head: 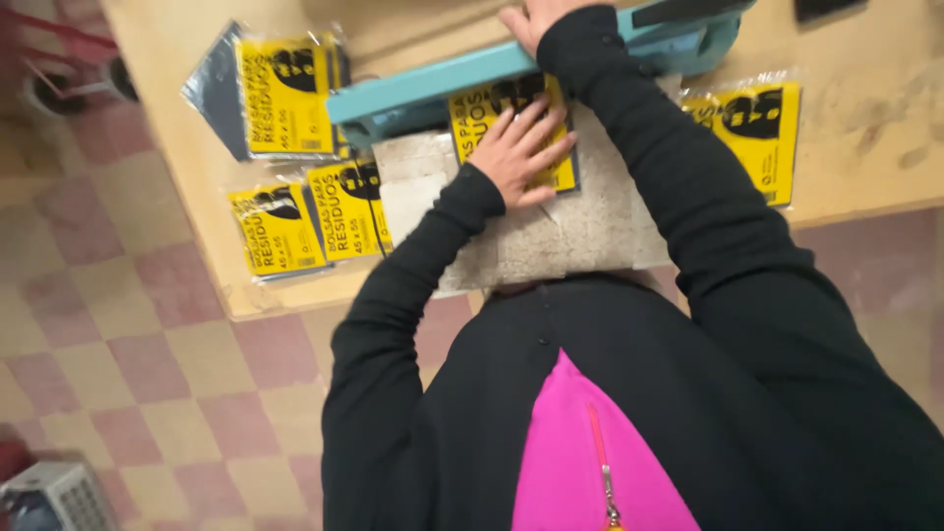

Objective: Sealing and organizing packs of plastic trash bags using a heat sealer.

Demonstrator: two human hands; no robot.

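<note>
Head view is showing a person in a black top leaning over a wooden desk [865, 147]. The left hand [526, 147] is lying flat, fingers spread, pressing on a yellow packet [492, 113] that is resting on a pale speckled mat [580, 226] at the desk's near edge. That grip is open, palm down, holding nothing. The packet's far end is sitting under the teal arm of a sealer [433, 93] that is running across the desk. The right hand [541, 18] is resting on top of that arm near its far end; it is partly cut off by the frame edge, so I cannot tell whether its grip is closed round the arm or only pressing on it. Three more packets [280, 88] are lying to the left of the mat, two of them [305, 221] near the desk's corner, and one packet [757, 133] is lying to the right. A checked tile floor [147, 354] is showing below the desk.
</note>
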